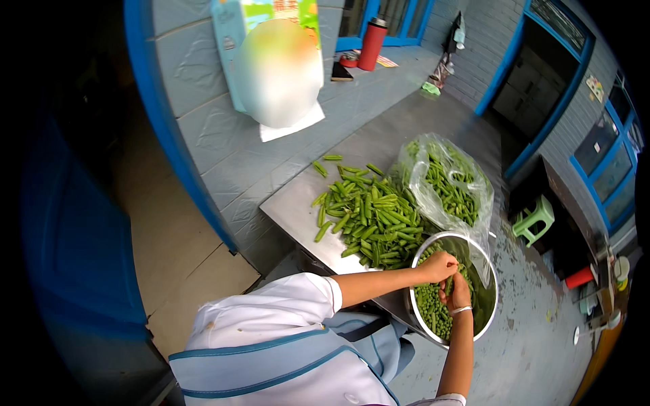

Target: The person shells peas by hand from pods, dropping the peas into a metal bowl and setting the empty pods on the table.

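Observation:
Over a metal basin (495, 299) my two hands meet, fingers pinched together. A green pea pod (449, 285) sits in the fingers of my right hand (461, 292), which has a bracelet at its wrist. My left hand (436, 266) pinches at the pod's upper end, where the fingers partly hide it. Loose shelled peas (429, 299) and a few pods lie in the basin under my hands. Beside the basin, to the left, a heap of pea pods (376, 213) is spread on the metal table (294, 203).
A clear plastic bag (421, 188) full of pods stands behind the basin, its edge hanging into it. On the ledge are a red bottle (373, 45) and a dark phone-like object (341, 72). A green plastic stool (535, 221) stands on the floor at right.

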A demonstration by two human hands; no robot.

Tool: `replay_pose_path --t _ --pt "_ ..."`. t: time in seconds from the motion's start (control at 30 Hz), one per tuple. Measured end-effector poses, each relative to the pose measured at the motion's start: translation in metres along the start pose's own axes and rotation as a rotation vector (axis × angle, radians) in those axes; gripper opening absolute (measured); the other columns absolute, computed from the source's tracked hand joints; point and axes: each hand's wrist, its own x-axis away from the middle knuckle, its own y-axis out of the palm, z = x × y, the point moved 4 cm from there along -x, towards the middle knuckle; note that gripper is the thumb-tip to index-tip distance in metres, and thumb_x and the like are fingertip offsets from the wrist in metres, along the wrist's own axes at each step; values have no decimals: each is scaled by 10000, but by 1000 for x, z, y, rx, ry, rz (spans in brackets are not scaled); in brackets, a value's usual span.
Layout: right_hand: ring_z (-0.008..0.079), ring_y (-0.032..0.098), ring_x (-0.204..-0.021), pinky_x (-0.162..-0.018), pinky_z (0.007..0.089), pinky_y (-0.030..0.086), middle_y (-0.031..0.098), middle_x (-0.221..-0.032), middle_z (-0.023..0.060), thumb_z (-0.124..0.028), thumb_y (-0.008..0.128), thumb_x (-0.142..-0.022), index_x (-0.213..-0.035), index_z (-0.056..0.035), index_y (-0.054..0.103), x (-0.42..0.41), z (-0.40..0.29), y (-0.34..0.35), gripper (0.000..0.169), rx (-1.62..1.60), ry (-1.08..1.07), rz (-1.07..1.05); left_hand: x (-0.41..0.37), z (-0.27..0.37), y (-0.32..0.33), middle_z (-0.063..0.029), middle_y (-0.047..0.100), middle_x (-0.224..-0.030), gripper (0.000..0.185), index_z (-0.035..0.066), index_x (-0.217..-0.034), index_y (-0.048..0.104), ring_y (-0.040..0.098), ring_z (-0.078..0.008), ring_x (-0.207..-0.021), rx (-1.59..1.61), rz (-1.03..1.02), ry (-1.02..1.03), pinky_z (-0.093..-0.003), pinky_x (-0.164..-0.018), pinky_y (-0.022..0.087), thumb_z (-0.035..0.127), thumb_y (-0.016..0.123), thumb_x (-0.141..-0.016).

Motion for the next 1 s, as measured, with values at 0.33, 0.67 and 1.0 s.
replay_pose_path --t 0.33,0.67,1.0 --pt "119 541 -594 -547 251 435 605 -713 40 -164 557 -816 -858 -31 638 -2 -15 -15 161 649 -362 -99 -5 1 -63 -144 543 -691 121 -11 -807 540 528 -253 -625 94 616 238 -364 -590 428 109 548 -799" --pt "279 587 -832 -737 367 471 617 -851 104 -154 651 -696 -908 -86 628 -22 12 38 225 1401 -412 -79 -5 57 -107 -54 583 -817 332 -4 -1132 537 542 -119 -651 -361 276 42 -267 -588 446 79 529 -811" --pt "165 576 -618 -567 293 459 603 -702 84 -194 687 -740 -916 -36 571 14 -15 -18 263 675 -368 142 4 -11 7 -94 577 -710 289 -3 -783 570 544 -147 -613 -249 -621 -331 -289 -530 415 214 427 -910"
